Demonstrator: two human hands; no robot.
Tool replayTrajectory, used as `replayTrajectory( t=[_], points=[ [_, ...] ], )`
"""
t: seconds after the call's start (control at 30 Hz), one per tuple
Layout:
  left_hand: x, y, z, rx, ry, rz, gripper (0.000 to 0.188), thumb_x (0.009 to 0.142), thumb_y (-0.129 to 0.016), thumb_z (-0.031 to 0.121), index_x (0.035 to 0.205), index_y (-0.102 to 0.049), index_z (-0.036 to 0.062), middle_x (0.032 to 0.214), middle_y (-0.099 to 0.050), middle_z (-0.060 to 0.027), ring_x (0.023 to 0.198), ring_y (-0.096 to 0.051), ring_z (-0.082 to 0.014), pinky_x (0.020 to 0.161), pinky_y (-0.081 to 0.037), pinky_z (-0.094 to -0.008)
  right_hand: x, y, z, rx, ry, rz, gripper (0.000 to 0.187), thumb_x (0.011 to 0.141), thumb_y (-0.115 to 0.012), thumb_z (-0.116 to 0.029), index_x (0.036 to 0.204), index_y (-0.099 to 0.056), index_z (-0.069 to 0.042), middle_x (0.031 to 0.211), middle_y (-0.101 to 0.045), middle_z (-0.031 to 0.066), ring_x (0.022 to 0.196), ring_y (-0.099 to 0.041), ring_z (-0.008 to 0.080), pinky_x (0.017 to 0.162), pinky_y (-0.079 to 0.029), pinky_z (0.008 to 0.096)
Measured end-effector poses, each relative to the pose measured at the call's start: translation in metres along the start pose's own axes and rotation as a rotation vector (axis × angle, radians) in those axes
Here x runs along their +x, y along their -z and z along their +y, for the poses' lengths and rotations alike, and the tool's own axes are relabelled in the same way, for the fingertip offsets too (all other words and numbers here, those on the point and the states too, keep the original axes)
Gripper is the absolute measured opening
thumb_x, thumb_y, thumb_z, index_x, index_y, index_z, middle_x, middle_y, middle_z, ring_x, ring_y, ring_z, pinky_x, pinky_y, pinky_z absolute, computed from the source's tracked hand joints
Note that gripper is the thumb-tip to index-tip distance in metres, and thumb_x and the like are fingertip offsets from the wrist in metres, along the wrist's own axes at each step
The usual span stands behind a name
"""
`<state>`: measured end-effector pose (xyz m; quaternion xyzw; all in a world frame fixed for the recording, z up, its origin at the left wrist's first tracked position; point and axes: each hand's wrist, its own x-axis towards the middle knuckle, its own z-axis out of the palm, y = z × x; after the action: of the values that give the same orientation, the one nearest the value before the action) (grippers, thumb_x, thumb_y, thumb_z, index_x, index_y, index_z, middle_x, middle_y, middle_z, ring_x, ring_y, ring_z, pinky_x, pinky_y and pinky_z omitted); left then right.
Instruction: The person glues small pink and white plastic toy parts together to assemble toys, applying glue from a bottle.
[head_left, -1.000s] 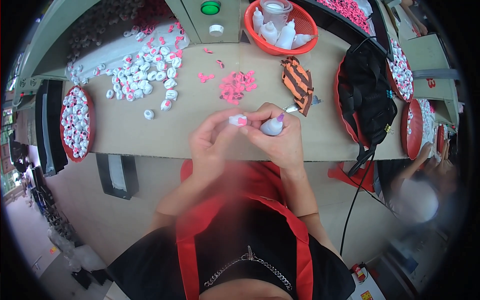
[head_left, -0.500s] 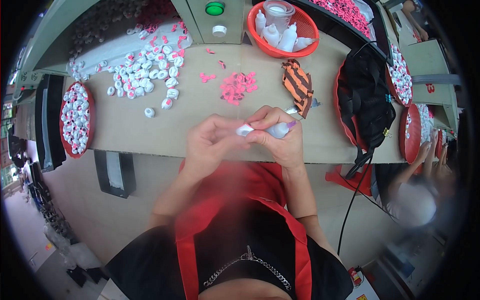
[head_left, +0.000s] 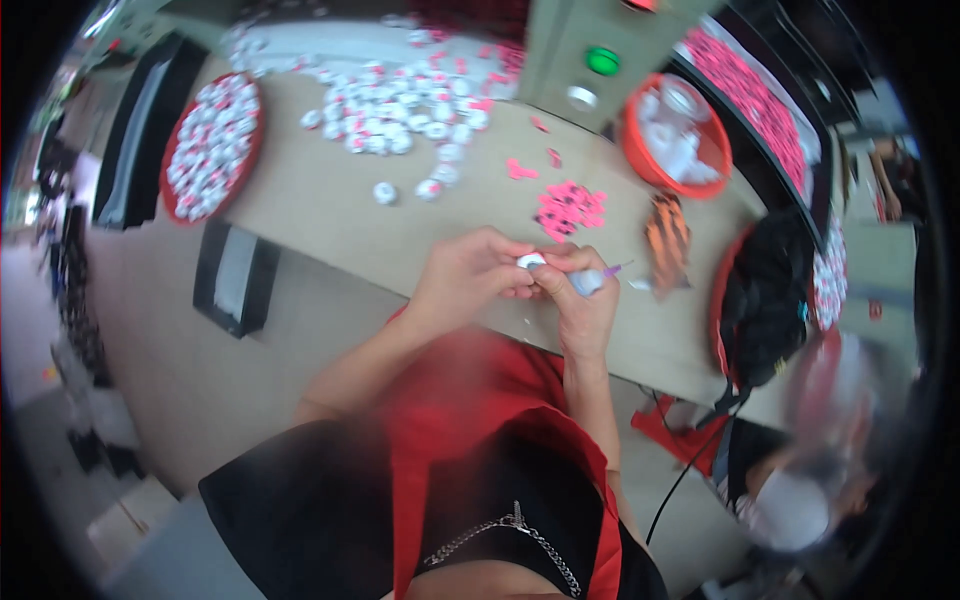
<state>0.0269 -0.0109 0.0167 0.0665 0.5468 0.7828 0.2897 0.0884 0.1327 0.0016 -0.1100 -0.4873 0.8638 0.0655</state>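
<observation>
Close to the front edge of the table, my left hand [head_left: 463,276] has its fingers closed on a small white rounded piece [head_left: 530,261]. The thumb and fingertips of my right hand [head_left: 586,322] meet the same piece from the other side. A small translucent squeeze bottle [head_left: 587,282] with a thin purple tip lies in my right hand, its tip pointing away to the right. Just beyond my hands is a pile of small pink pieces with dark marks [head_left: 568,210]. Fingers hide part of the white piece.
Many white pieces with pink spots [head_left: 400,105] lie at the far left, beside a red basket [head_left: 257,140] of similar ones. At the right are an orange-and-black striped cloth [head_left: 667,240], an orange-red basket [head_left: 712,165] of bottles and a black bag [head_left: 765,300].
The whole view has turned, so the table now slopes down to the right. My left fingers, blurred before, now rest steadily against the white piece. The bottle stays in my right hand.
</observation>
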Motion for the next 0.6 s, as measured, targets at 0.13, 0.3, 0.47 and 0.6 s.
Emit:
replayTrajectory(
  t=[0.13,0.3,0.47,0.6],
  points=[
    [0.016,0.094,0.057,0.847,-0.554,0.689,0.013,0.079,-0.064,0.008,0.090,-0.065,0.0016,0.080,-0.065,-0.0060,0.070,-0.059,-0.0102,0.064,-0.046,-0.0253,0.007,-0.015,0.011,-0.405,0.193,0.139,0.012,0.078,-0.064,-0.002,0.085,-0.055,0.002,0.097,-0.059,0.0123,0.065,-0.058,0.0115,0.056,-0.049,0.0222],
    [0.010,0.209,0.126,1.604,-0.497,1.082,0.021,0.077,-0.064,0.008,0.098,-0.064,0.0059,0.086,-0.063,-0.0104,0.067,-0.061,-0.0168,0.057,-0.048,-0.0283,0.016,-0.018,-0.004,-0.521,0.043,0.248,0.029,0.073,-0.067,0.000,0.097,-0.051,-0.003,0.090,-0.053,0.0054,0.077,-0.053,0.0080,0.064,-0.043,0.0207],
    [0.009,0.103,0.049,1.349,-0.608,0.491,0.024,0.073,-0.066,0.005,0.097,-0.064,0.0072,0.096,-0.056,-0.0107,0.064,-0.058,-0.0199,0.058,-0.048,-0.0304,0.004,-0.014,-0.004,-0.502,0.093,0.134,0.034,0.076,-0.060,0.003,0.105,-0.043,-0.003,0.087,-0.048,0.0040,0.075,-0.053,0.0104,0.065,-0.046,0.0233],
    [0.015,0.092,0.024,1.075,-0.422,0.425,0.025,0.075,-0.062,0.000,0.099,-0.064,0.0070,0.094,-0.057,-0.0094,0.071,-0.058,-0.0169,0.063,-0.049,-0.0307,-0.007,-0.006,-0.006,-0.484,0.076,0.094,0.037,0.078,-0.056,0.006,0.110,-0.039,-0.003,0.090,-0.048,0.0064,0.076,-0.056,0.0145,0.069,-0.049,0.0271]
  ],
)
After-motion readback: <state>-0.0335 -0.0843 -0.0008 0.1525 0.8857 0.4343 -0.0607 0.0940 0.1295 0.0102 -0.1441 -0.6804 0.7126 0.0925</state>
